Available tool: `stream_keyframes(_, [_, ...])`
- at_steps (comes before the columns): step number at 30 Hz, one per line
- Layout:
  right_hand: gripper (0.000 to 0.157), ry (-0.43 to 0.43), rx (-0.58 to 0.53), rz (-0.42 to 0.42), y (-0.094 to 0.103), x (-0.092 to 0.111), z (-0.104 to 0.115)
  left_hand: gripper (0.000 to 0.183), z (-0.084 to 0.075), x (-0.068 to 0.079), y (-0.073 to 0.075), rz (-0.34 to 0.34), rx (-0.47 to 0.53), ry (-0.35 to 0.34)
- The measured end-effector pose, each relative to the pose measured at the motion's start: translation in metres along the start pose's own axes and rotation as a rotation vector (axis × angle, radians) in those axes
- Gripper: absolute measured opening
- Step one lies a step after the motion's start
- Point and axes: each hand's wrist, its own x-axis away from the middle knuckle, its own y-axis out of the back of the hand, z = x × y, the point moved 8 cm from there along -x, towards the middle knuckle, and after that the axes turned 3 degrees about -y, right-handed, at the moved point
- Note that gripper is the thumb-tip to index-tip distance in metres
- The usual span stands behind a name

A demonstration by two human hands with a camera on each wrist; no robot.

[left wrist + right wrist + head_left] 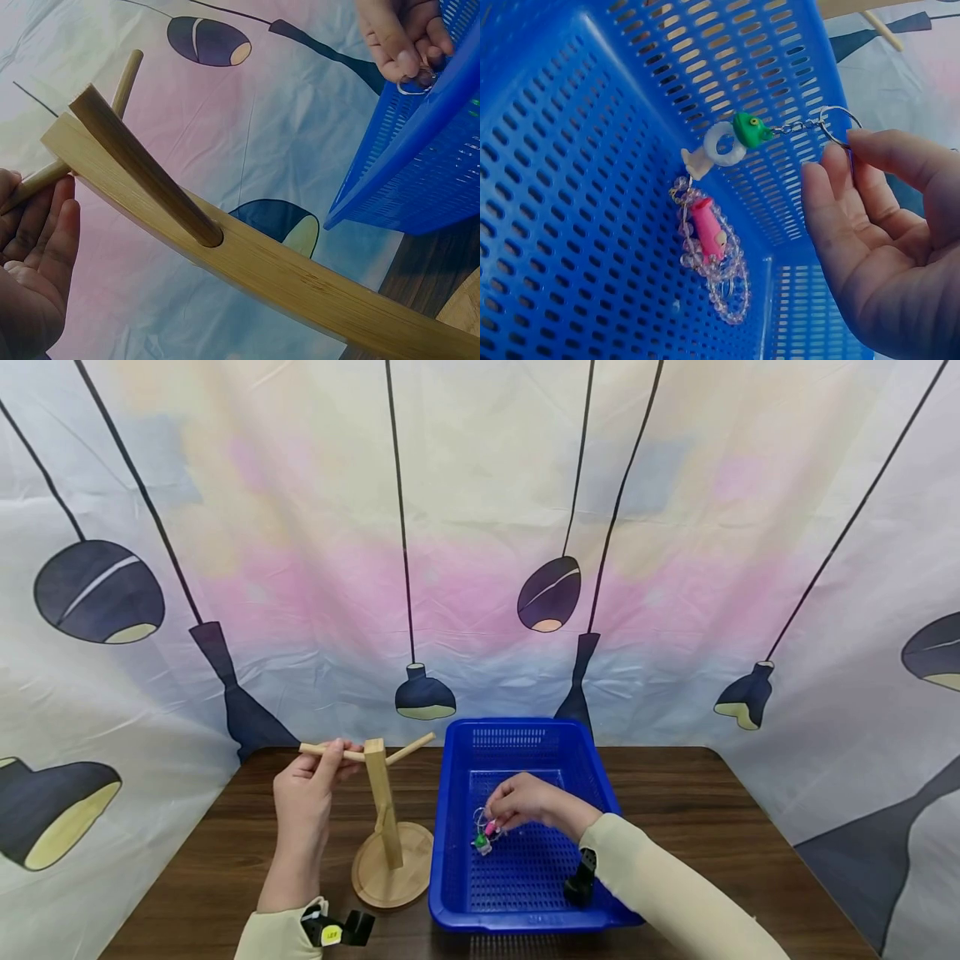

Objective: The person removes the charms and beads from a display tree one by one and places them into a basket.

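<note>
My left hand (302,797) holds one arm of a wooden peg stand (383,814), fingers and thumb on the upper left peg. The stand is upright on its round base, and no item hangs on the pegs in sight. Inside the blue basket (453,910), my right hand (525,802) pinches the metal ring of a keychain (752,130) between thumb and fingertips. A green animal head and a whitish ring-shaped part dangle from its chain. Below it on the basket floor lie a pink figure charm (706,229) and a string of clear pinkish beads (736,309).
The basket stands close to the right of the stand's round base (367,881) on a dark brown wooden table (690,827). Behind the table hangs a cloth backdrop (487,527) printed with dark lamps. Both wrists wear black straps.
</note>
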Motion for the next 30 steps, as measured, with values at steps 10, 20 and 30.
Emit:
stream_keyframes(10, [0.012,-0.01,0.067,0.003,-0.002,0.001,-0.006,0.022,0.0,0.0,0.0,0.003,-0.01,-0.003])
stream_keyframes(20, [0.015,-0.038,0.075,-0.074,0.01,-0.003,-0.013,0.02,0.0,0.0,0.0,0.005,-0.01,0.006])
stream_keyframes(30, [0.014,-0.069,0.083,-0.158,0.026,-0.003,-0.025,0.02,0.002,0.001,0.001,-0.004,-0.021,-0.002])
